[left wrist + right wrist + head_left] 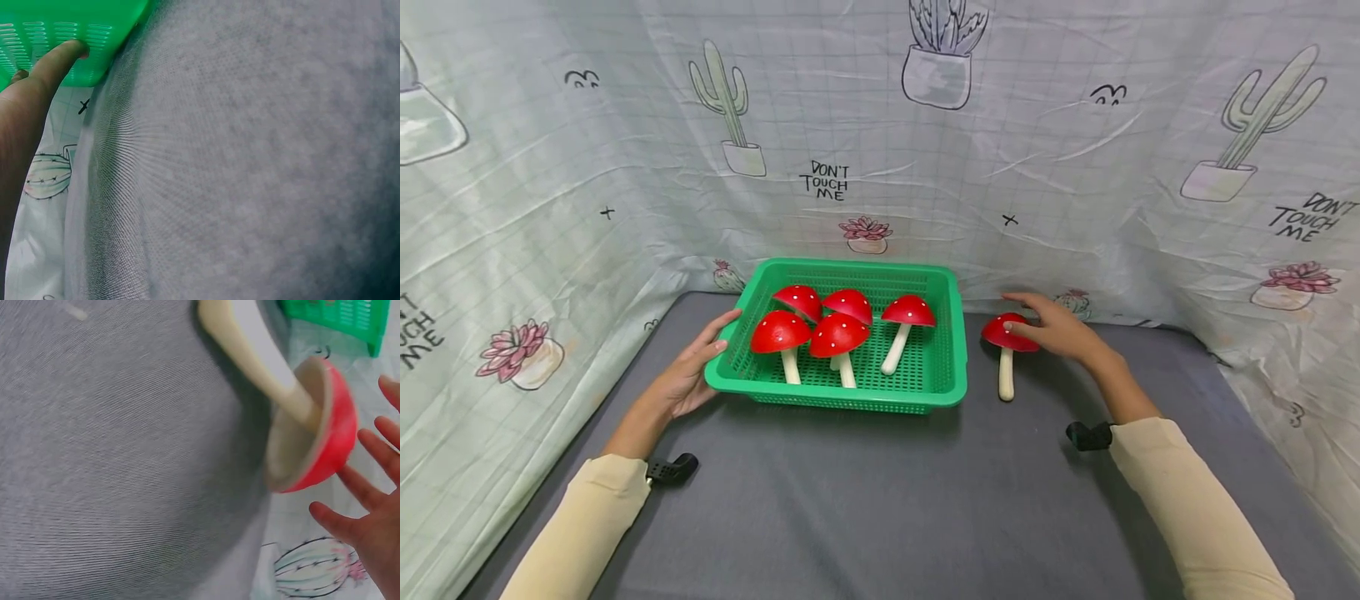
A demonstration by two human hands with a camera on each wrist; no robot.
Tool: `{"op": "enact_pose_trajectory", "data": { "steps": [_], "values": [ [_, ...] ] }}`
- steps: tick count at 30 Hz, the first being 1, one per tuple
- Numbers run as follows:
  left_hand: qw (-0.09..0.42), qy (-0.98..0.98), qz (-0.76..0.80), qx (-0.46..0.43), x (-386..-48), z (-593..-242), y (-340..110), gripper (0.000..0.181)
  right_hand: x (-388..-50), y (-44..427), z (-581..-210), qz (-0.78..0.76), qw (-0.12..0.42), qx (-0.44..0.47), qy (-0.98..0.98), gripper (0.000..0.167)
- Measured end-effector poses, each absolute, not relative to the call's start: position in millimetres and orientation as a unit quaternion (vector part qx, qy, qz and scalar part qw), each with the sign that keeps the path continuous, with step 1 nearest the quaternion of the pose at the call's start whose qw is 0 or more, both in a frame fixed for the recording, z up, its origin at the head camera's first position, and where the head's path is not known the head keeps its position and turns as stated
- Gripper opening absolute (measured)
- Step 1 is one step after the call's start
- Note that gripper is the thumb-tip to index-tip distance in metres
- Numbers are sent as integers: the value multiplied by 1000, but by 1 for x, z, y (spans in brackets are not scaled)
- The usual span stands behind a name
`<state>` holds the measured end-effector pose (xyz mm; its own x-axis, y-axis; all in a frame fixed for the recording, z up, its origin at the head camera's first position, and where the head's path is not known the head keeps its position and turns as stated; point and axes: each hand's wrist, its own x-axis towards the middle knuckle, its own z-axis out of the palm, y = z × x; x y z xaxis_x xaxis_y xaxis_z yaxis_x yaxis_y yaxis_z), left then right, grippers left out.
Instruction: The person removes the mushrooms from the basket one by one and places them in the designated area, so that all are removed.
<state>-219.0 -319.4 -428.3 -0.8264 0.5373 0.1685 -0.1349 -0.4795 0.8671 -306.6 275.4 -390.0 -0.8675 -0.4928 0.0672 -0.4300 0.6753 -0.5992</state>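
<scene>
A green basket (835,398) holds several red-capped toy mushrooms (780,332) with white dots and cream stems. At its left side my left hand (691,375) touches the rim and wall with extended fingers; the left wrist view shows fingers against the basket wall (94,37). Right of the basket, one more mushroom (1006,375) lies with its stem toward me. My right hand (1060,332) is at its cap with spread fingers, not closed round it; in the right wrist view the open hand (375,512) is beside the red cap (340,431).
A dark grey cloth (865,500) covers the table. Behind and at both sides hangs a pale curtain (962,192) printed with cacti and lettering, close behind the basket. Black wrist cameras sit on both wrists.
</scene>
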Motion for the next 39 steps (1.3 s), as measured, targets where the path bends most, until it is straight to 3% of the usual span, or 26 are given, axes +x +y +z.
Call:
{"op": "enact_pose_trajectory", "data": {
  "steps": [19,39],
  "values": [
    [204,456,838,220,-221,-432,-318,56,-285,229,-354,-315,-17,-335,888,45],
    [206,451,839,223,-222,-432,-317,55,-268,177,-323,-326,9,-409,852,40]
  ]
}}
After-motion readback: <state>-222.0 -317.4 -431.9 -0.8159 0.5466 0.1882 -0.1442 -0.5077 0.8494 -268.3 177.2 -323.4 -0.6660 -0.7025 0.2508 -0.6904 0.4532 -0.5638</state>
